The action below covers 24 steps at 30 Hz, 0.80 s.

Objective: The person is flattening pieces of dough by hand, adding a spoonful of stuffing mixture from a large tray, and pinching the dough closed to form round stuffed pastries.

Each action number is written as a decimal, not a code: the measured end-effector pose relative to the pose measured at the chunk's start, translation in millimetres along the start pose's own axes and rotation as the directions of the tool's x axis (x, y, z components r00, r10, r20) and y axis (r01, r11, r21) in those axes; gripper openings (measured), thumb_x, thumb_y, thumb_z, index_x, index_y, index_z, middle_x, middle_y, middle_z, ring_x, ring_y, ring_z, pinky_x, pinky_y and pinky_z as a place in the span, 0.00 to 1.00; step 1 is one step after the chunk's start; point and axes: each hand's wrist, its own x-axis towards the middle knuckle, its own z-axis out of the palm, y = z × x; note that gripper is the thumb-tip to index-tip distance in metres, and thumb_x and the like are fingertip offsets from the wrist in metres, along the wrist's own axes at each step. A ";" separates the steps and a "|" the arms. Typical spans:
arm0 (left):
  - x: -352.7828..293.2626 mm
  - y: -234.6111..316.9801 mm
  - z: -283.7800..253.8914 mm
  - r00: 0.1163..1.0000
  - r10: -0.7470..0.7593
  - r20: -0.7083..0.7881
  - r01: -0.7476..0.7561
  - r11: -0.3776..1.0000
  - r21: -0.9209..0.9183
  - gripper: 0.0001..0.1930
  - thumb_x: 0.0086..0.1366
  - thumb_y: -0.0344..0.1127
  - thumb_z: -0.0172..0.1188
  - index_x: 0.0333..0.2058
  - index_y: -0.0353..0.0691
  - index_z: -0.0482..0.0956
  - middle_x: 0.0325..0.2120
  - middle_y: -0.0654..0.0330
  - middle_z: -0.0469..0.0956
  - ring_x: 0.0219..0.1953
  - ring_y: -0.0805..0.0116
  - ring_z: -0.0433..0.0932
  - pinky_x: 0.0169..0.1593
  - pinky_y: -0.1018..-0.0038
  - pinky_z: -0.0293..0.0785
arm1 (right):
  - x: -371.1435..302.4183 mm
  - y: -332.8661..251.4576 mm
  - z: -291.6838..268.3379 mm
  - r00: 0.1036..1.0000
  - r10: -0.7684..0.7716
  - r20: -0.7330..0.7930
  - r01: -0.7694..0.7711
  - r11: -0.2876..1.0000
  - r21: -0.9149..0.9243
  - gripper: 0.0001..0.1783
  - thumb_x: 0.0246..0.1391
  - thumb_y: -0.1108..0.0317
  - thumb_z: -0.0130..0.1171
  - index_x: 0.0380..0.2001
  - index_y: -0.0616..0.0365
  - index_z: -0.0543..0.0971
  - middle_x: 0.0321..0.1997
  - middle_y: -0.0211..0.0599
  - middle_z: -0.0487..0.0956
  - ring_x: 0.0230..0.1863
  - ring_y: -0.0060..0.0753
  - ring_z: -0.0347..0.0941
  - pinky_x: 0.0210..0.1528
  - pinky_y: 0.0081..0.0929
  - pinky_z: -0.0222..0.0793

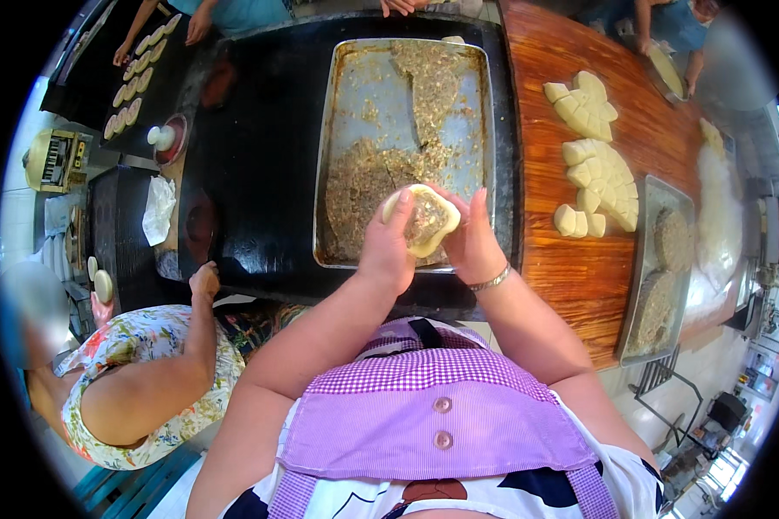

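A round of pale dough (448, 227) with crumbly brownish filling (426, 218) in its middle is held up between my hands, its rim curling around the filling. My left hand (388, 246) grips it from the left, thumb against the edge. On the other side my right hand (474, 242) cups the dough, its thumb raised and its fingers partly hidden behind it. Below them lies a large metal tray (355, 95), with more of the same filling (355, 186) spread over its near left part and its far right.
Cut dough pieces (601, 173) lie on the wooden table (545, 277) to the right, beside a tray with two mounds of filling (657, 303). A co-worker (147, 372) stands close at left. Rows of shaped dough (134, 86) lie at far left; other people work across the table.
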 end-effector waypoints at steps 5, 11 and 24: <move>-12.2 -0.4 5.4 0.988 -0.025 0.150 0.013 0.997 0.080 0.22 0.72 0.46 0.54 0.57 0.40 0.68 0.49 0.62 0.76 0.52 0.65 0.76 0.57 0.66 0.73 | 8.4 5.2 -3.7 0.981 0.102 -0.168 -0.104 0.995 -0.005 0.22 0.66 0.55 0.53 0.53 0.61 0.75 0.48 0.36 0.79 0.49 0.31 0.76 0.52 0.29 0.72; -4.2 -8.4 -11.4 0.926 0.264 0.269 -0.345 0.882 0.321 0.22 0.65 0.32 0.61 0.56 0.39 0.66 0.50 0.59 0.74 0.51 0.67 0.74 0.56 0.70 0.72 | 0.2 13.3 24.0 0.963 0.113 -0.246 -0.060 0.975 0.213 0.24 0.67 0.51 0.52 0.55 0.59 0.73 0.51 0.37 0.78 0.52 0.30 0.74 0.55 0.30 0.70; -18.7 -30.0 8.1 0.757 0.607 0.243 -0.606 0.512 0.609 0.18 0.72 0.28 0.50 0.58 0.35 0.67 0.53 0.55 0.73 0.54 0.68 0.73 0.58 0.72 0.69 | -3.5 26.1 24.9 0.906 -0.405 -0.124 0.348 0.879 -0.325 0.17 0.68 0.64 0.50 0.54 0.64 0.73 0.57 0.39 0.75 0.55 0.26 0.71 0.59 0.25 0.68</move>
